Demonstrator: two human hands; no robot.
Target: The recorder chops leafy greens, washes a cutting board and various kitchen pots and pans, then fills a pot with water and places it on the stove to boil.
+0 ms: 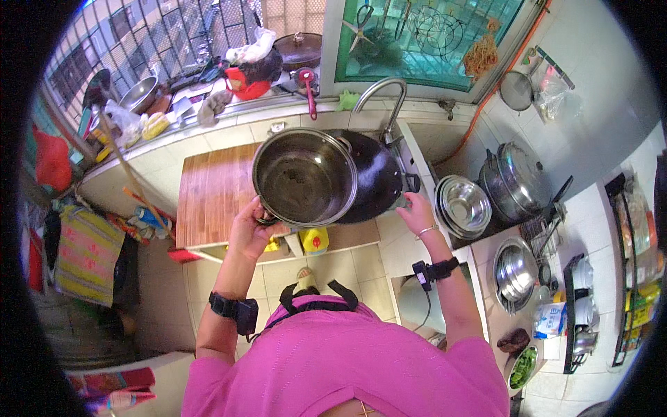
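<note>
A wide steel pot (305, 177) with a dark inside is tilted towards the camera, its near left handle in the grip of my left hand (252, 224). Behind its right side, a black wok (372, 177) lies in the sink area, partly hidden by the pot. My right hand (414, 208) is beside the wok's right handle (411, 182), its thumb and fingers bent; whether it touches anything there is unclear. The curved steel faucet (385, 83) rises behind the wok. Left of the pot is a wooden cutting board (216, 195), partly behind it.
Nested steel bowls (462, 206) and a lidded steamer pot (516, 180) stand on the right. Further down the right counter are a steel colander (516, 271) and a bowl of green leaves (522, 367). A red-handled ladle (310, 94) lies on the windowsill. A yellow container (314, 241) is below the board's level.
</note>
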